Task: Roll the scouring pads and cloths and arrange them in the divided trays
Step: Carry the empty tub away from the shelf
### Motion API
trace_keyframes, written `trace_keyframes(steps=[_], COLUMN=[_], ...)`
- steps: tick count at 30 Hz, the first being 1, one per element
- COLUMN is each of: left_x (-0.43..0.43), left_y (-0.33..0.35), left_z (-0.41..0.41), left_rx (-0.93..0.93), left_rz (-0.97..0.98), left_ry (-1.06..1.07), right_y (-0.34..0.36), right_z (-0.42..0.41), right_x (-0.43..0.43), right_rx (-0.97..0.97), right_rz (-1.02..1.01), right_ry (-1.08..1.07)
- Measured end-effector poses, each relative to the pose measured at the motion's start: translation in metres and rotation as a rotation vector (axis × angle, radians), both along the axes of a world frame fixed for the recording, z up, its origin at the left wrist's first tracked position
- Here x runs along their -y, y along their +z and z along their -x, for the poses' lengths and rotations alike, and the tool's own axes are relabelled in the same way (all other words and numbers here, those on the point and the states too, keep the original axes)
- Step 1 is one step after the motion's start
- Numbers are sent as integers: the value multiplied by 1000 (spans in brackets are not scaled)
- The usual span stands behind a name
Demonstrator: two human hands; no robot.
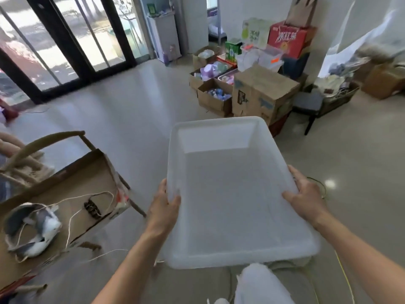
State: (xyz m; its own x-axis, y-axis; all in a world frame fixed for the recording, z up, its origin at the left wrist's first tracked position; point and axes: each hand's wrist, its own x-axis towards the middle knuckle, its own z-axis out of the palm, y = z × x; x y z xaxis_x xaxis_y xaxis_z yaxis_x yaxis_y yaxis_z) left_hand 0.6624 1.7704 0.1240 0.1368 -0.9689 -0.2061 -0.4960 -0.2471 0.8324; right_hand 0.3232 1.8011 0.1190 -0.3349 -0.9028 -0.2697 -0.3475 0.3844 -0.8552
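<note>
Head view.
- Left hand is clamped on the left long rim of the clear plastic tub, thumb hooked inside the wall.
- Right hand is clamped on the opposite rim, thumb also inside.
- The tub hangs in the air between the two hands, above the tiled floor. I see it touching nothing else.
- The tub is bare inside, with no dividers that I can make out.
- I can identify no scouring pads or cloths. The open cardboard box at left holds string and a grey-and-white bundle too unclear to name.
- Stacked cartons stand well ahead.

My read: this is a carry or set-down step, and the task has barely begun. The walls look thin and will likely flex, so I would keep the grips directly opposite each other, hold the tub level and lower it flat. I would also mind the yellow cord on the floor at right.
</note>
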Motion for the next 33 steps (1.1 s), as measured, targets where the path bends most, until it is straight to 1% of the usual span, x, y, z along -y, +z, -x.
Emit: trace_keyframes(steps=[5,12,16,23,27,30,33], left_x=[134,337,443,607,727,825,921], left_y=[4,-2,3,-8,-15,-23,-29], left_z=[37,108,147,188,223,256,291], left_rx=[56,44,24,28,-1,-14,16], left_rz=[41,66,32,-45,-47,-73,-105], left_ry=[-57,-111,-122,-158,-230,-302,-389], right_y=[6,0,6,8,-7,-19,-25], right_z=[34,98,132,175,203,222,243], right_x=[110,296,399,566,663,731,797], right_rx=[0,38,69,25,34,35,-2], right_rz=[42,66,43,43,42,40,-4], right_ry=[-23,-55,-84,-95,-168,-271,-369])
